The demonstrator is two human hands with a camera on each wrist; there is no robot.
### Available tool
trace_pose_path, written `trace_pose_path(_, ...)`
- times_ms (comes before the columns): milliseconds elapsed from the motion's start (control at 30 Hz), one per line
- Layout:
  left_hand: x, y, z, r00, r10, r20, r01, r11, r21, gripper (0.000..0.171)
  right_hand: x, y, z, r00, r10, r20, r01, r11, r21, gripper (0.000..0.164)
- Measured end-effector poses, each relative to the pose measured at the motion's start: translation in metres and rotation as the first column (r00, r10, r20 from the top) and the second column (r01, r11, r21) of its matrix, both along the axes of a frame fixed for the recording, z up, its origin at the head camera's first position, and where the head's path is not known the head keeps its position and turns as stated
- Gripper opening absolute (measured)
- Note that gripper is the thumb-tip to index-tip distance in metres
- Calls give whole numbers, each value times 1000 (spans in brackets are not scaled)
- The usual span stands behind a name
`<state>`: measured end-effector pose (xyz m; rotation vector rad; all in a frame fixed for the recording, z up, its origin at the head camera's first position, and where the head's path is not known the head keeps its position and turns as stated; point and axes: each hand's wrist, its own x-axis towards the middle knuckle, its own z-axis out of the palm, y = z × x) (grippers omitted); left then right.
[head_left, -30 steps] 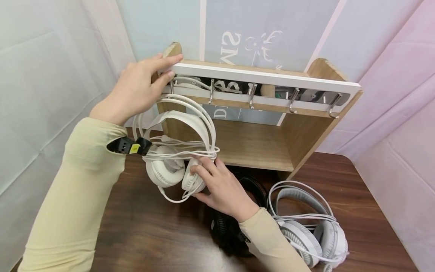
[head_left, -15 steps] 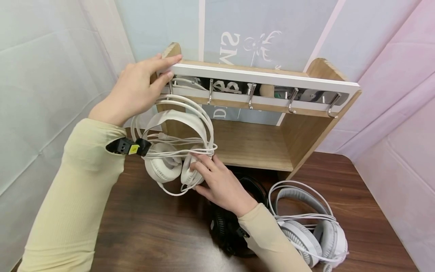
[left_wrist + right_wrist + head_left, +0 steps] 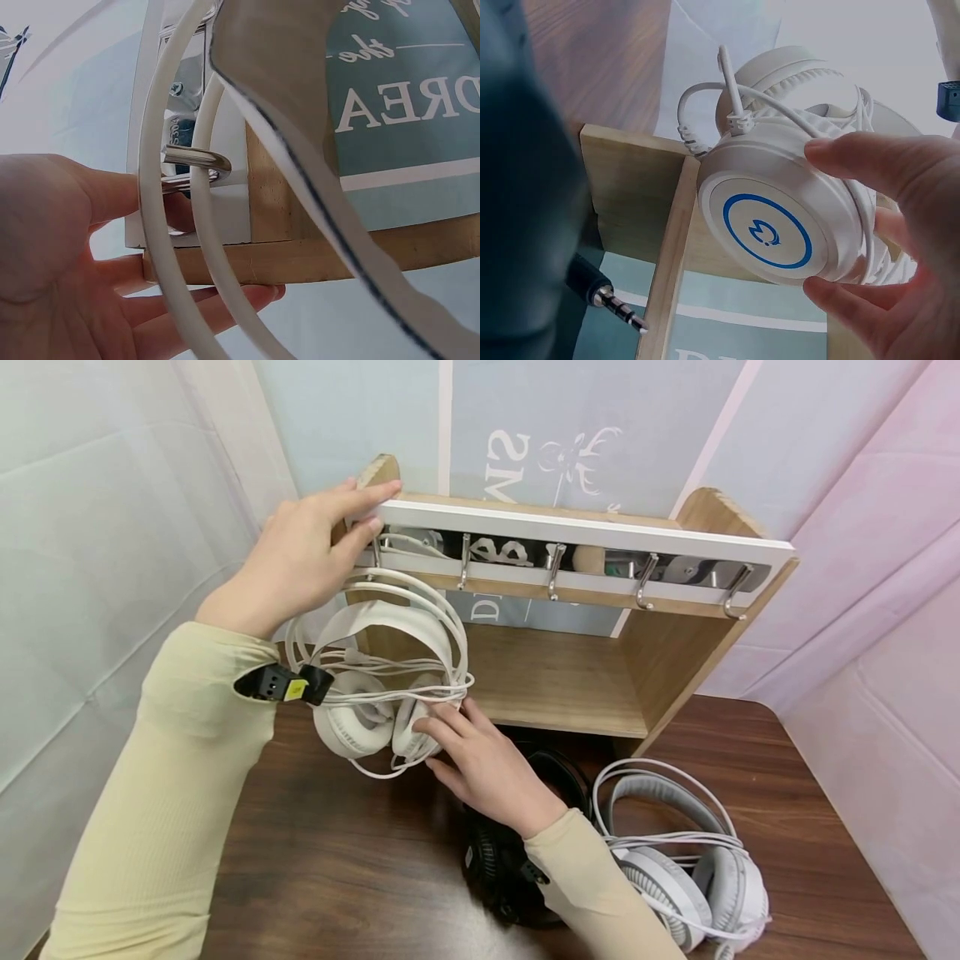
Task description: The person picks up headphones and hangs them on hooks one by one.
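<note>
White headphones (image 3: 423, 625) with a bundled white cable hang below the leftmost hook (image 3: 199, 159) of a wooden hook rack (image 3: 525, 518). In the left wrist view the two thin headband tubes cross the hook; I cannot tell whether it bears them. My left hand (image 3: 300, 556) grips the rack's upper left corner, thumb on the white front board. My right hand (image 3: 487, 768) holds the right ear cup (image 3: 769, 217), with the thumb and fingers on its rim. A blue ring and logo mark that cup's outer face.
Several more metal hooks (image 3: 556, 572) line the white board to the right. On the dark wooden table (image 3: 322, 860) lie black headphones (image 3: 491, 868), partly behind the right forearm, and grey-white headphones (image 3: 678, 877). Cloth walls (image 3: 112, 527) enclose the space.
The white headphones have shifted slightly left and up, the ear cups most of all, and my right hand moves with them. My left hand stays on the rack's corner.
</note>
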<state>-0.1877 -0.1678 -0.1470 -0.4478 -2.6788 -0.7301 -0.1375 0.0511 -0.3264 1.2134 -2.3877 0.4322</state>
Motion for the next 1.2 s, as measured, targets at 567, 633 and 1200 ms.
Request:
trace_pose_path(567, 0, -2, -2, 1000, 0, -2, 0, 1000, 7, 43, 10, 1, -3, 997, -54, 54, 53, 998, 19, 56)
trace_pose_path(633, 0, -2, -2, 1000, 1, -2, -1, 1000, 5, 43, 11, 1, -3, 996, -61, 58, 60, 998, 19, 57)
trace_pose_path(1200, -1, -1, -1, 1000, 2, -3, -2, 1000, 3, 43, 18, 7, -3, 997, -74, 33, 74, 997, -9, 49)
